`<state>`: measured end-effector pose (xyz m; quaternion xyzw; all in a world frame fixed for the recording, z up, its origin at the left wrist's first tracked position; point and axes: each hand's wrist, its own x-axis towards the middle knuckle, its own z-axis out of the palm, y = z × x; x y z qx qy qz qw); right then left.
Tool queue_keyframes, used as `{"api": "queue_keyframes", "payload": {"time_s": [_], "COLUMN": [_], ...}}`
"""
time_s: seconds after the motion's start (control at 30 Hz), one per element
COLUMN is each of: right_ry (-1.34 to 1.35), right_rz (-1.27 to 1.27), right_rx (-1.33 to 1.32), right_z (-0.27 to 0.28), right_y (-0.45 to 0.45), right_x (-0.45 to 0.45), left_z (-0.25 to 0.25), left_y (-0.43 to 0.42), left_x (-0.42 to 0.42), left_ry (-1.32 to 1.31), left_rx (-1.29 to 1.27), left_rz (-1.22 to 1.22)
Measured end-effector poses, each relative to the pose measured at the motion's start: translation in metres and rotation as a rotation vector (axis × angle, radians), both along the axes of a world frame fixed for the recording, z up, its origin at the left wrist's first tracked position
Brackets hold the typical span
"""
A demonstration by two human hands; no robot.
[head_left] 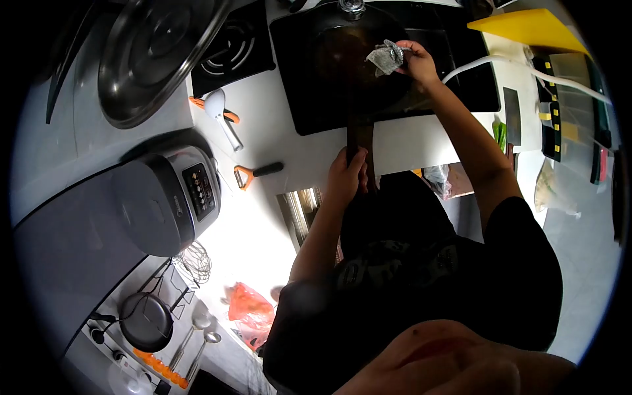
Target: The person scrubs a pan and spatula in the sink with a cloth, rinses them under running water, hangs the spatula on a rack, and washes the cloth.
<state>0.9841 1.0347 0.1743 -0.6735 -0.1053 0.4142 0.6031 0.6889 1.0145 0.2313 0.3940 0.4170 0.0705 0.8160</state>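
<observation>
A dark pan (332, 66) lies in the black sink (304, 108), its long handle (360, 135) pointing down toward my body. My left hand (347, 172) is wrapped around the end of that handle. Over the right side of the pan, my right hand (419, 62) pinches a crumpled grey scouring cloth (387, 57). Whether the cloth touches the pan I cannot tell. The chrome tap (352, 6) shows at the top edge, above the pan.
Left of the sink lie a peeler (253, 172), an orange-and-white utensil (220, 112) and a hob (234, 49). A large lid (158, 52) and a rice cooker (168, 197) stand further left. A white hose (507, 60) and a yellow board (533, 29) are at the right.
</observation>
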Motion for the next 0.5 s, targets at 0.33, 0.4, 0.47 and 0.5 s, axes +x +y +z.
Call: {"api": "queue_keyframes", "payload": {"time_s": [0.33, 0.4, 0.47, 0.5], "right_ry": [0.438, 0.474, 0.414, 0.335], "right_rz": [-0.233, -0.183, -0.110, -0.060], "right_rx": [0.187, 0.144, 0.049, -0.024], "right_z": [-0.006, 0.008, 0.019, 0.024], "right_y": [-0.014, -0.014, -0.017, -0.018], "right_x": [-0.049, -0.060, -0.072, -0.077], "left_z": [0.005, 0.005, 0.008, 0.006], "left_y": [-0.017, -0.019, -0.017, -0.017], "left_x": [0.041, 0.052, 0.060, 0.064], "left_ry": [-0.040, 0.037, 0.159, 0.204], "left_rx": [-0.020, 0.058, 0.245, 0.381], "left_rz": [-0.019, -0.039, -0.113, -0.144]}}
